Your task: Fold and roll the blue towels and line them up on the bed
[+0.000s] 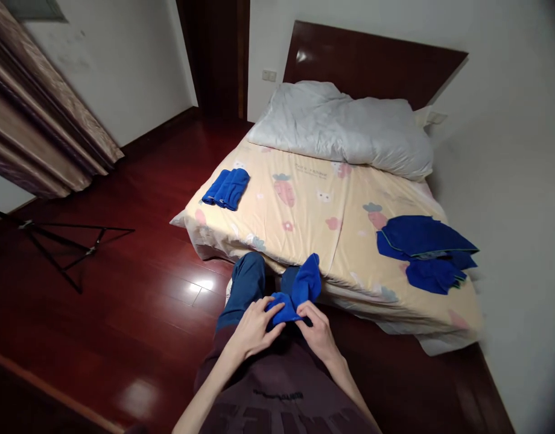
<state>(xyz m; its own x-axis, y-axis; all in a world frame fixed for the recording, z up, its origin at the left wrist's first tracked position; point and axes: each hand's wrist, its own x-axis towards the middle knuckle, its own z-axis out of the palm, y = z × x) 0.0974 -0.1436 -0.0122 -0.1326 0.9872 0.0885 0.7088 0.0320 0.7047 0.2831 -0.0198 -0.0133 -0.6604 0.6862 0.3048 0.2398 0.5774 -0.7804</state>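
Close to my body, over my lap, a blue cloth (284, 308) is held between both hands. My left hand (256, 325) grips its left end, thumb below and fingers on top. At the right end, my right hand (316, 325) pinches the cloth near its lower edge. A loose part of the cloth sticks up and away toward the bed, twisted to the right. On the bed's left side lie several rolled or folded blue cloths (226, 188) side by side. A loose heap of blue cloths (424, 241) with green edging rests on the right side.
The bed (304, 235) has a yellow patterned sheet, with a bunched grey quilt (341, 129) near the dark headboard (372, 63). A black tripod (73, 244) stands on the red wooden floor at left. Curtains (42, 114) hang by the left wall.
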